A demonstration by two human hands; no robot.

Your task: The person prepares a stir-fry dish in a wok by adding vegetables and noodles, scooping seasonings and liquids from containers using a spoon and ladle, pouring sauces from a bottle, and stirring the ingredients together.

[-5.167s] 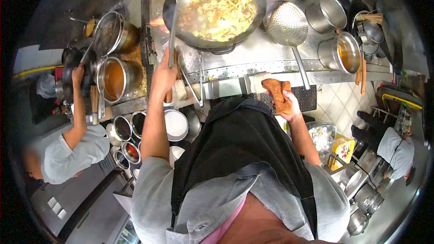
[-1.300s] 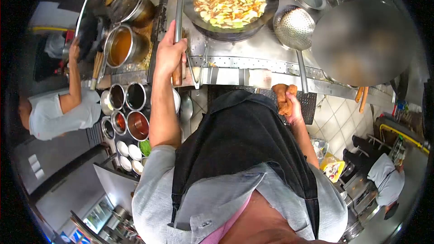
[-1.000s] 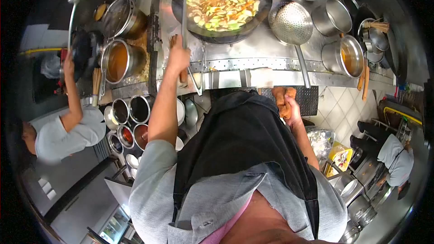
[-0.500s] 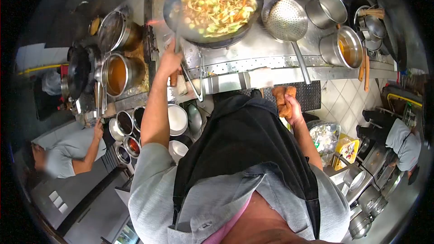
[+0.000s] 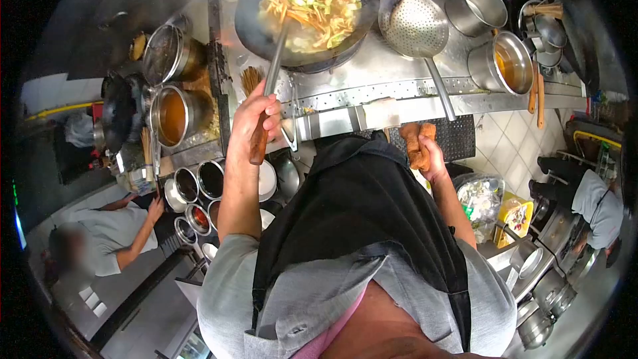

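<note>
My left hand (image 5: 256, 118) is wrapped round the wooden handle of a long metal wok utensil (image 5: 274, 63). Its head is buried in the food, so I cannot tell whether it is a ladle or a spatula. Sliced yellow-green vegetables with orange strips (image 5: 322, 10) lie heaped in a black wok (image 5: 247, 16), with steam over them. My right hand (image 5: 433, 157), low by the stove's front edge, grips a brown rolled bundle (image 5: 417, 143) that looks like a folded cloth. The bundle is apart from the wok.
A perforated skimmer (image 5: 417, 25) lies right of the wok, its handle over the stove edge. Metal pots (image 5: 477, 8) stand farther right. At left are pots of brown liquid (image 5: 171, 114), and several seasoning containers (image 5: 198, 218). One co-worker (image 5: 109, 233) is at left, another (image 5: 591, 199) at right.
My left hand has drawn back toward me with the utensil, whose handle now shows fully. The food has shifted into a tighter heap. My right hand stays nearly still. The left co-worker has shifted.
</note>
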